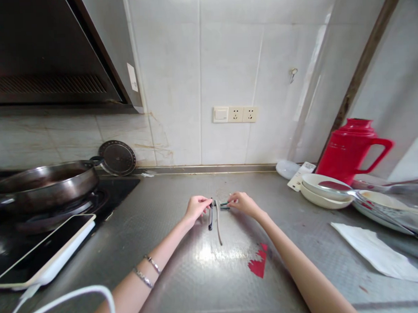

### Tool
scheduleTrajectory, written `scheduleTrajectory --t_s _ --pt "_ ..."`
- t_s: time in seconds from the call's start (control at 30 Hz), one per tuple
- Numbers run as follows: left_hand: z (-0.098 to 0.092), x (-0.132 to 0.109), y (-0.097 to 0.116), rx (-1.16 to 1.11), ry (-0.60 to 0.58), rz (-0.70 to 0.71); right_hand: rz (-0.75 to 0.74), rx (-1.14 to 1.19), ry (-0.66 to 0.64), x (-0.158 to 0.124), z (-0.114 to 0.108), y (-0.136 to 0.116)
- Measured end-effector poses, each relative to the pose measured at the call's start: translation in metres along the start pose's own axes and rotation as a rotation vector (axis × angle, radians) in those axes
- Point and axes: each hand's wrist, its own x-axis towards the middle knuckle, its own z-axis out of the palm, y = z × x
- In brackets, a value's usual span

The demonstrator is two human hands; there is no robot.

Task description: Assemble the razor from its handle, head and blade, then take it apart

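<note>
My left hand (197, 207) is closed in a pinch above the counter. At its fingertips is a thin black strip (210, 218) with a thicker lower end, pointing toward me. Opposite, my right hand (244, 203) pinches a small dark green, two-pronged piece (224, 206) that points left. Between the hands lies a narrow pale beige strip (219, 225), its upper end close to both dark pieces. Whether these pieces are joined is too small to tell. Nearer me, a jagged red scrap (258, 262) rests on the steel counter (187, 286).
At left, a steel pan (54, 186) sits on the black stove (122, 192), beside a phone (47, 251) with a white cable (73, 294). At right are stacked bowls (323, 195), a red thermos (349, 150), a plate (374, 216) and a white tissue (375, 250).
</note>
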Motion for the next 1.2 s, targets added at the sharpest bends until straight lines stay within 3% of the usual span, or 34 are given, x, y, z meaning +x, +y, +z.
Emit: scheduleTrajectory --t_s 0.13,0.3,0.6,0.73,0.87,1.0,1.2 --pt "0.001 0.0 -0.001 0.151 0.029 0.041 -0.001 -0.003 -0.015 -0.001 0.0 -0.002" --pt "-0.001 -0.007 0.0 0.544 0.079 0.171 -0.023 -0.033 -0.045 0.001 0.003 0.002" --pt "0.006 -0.027 0.011 0.869 -0.017 0.123 -0.065 -0.07 -0.078 -0.001 -0.001 -0.001" --pt "0.008 -0.029 0.013 1.076 -0.094 0.073 -0.029 -0.059 -0.025 -0.002 -0.004 -0.005" --pt "0.01 -0.032 0.014 1.121 -0.117 0.067 0.002 -0.031 0.004 -0.001 -0.004 -0.008" --pt "0.012 -0.033 0.014 1.106 -0.099 0.052 0.048 0.162 0.076 0.003 0.003 -0.012" --pt "0.014 -0.03 0.014 1.028 -0.003 0.108 0.374 0.783 0.107 0.009 0.021 -0.037"
